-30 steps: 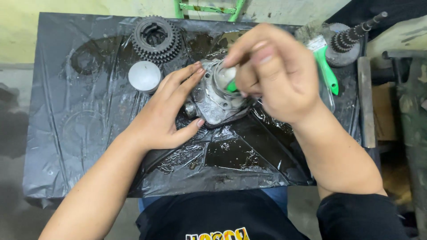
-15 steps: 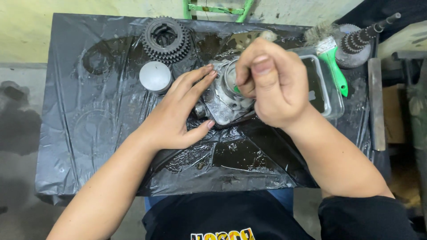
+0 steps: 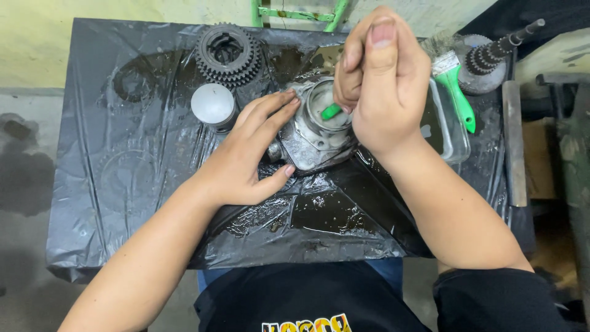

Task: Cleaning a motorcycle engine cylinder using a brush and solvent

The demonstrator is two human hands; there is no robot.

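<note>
Left hand (image 3: pixel 246 163) lies flat, fingers spread, pinning the metal cylinder housing (image 3: pixel 316 126) to the wet worktop (image 3: pixel 123 123). Right hand (image 3: pixel 381 80), clenched round a green-handled tool (image 3: pixel 330 111), pokes into its bore.

gear cluster (image 3: pixel 228 54) behind, piston (image 3: pixel 213 104) left, near sheet (image 3: pixel 123 227) seemingly free
</note>
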